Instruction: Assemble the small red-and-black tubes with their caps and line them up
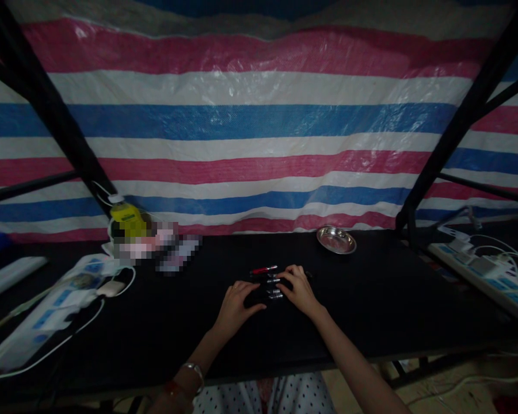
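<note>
Several pens lie close together, roughly parallel, on the black tabletop [181, 322] between my hands. Farthest from me is a red pen [263, 269] with a silver end. Nearer lies a dark pen [273, 280] with silver parts, and nearest some clear or silvery pen parts [275, 294]. My left hand [236, 307] rests left of them, thumb and fingers apart, its fingertips near the dark pen's left end. My right hand [300, 291] has its thumb and index finger closed about that pen's right end. The dark barrels blend into the tabletop.
A shiny metal dish [336, 239] stands at the back right. A yellow bottle [128, 218] and blurred items are at the back left. Power strips with cables lie at the left [47, 319] and right [486, 276]. A striped sheet [259, 121] hangs behind, between black frame posts.
</note>
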`<state>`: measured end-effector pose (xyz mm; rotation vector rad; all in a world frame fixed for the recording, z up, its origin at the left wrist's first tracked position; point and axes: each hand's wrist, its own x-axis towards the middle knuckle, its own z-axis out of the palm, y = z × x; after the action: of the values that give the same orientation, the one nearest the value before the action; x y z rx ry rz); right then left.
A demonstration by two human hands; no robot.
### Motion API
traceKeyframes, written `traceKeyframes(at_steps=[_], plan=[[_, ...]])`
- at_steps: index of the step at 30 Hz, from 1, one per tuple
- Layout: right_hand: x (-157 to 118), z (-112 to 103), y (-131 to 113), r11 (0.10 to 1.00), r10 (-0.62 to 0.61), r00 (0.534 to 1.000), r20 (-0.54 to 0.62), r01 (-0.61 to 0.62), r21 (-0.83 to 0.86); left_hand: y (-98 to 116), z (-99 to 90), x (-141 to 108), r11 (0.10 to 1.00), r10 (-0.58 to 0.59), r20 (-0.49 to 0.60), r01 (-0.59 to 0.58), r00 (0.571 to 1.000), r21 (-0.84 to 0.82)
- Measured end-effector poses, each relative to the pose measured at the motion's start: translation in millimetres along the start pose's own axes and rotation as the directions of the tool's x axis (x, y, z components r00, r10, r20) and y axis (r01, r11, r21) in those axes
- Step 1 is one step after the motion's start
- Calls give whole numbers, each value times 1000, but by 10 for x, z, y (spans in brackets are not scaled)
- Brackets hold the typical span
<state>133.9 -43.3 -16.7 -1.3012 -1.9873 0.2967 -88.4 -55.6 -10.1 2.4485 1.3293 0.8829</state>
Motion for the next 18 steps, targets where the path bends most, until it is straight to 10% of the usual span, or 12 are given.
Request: traceKeyframes(at_steps=[13, 18], plan=[[51, -4, 6, 923, 131, 989, -64, -98, 373, 41, -9, -16, 985, -70, -40, 63, 997, -161], [98, 2, 44, 372, 426, 896, 130, -304, 877, 107, -15, -47, 967, -191, -273, 133, 943, -219]])
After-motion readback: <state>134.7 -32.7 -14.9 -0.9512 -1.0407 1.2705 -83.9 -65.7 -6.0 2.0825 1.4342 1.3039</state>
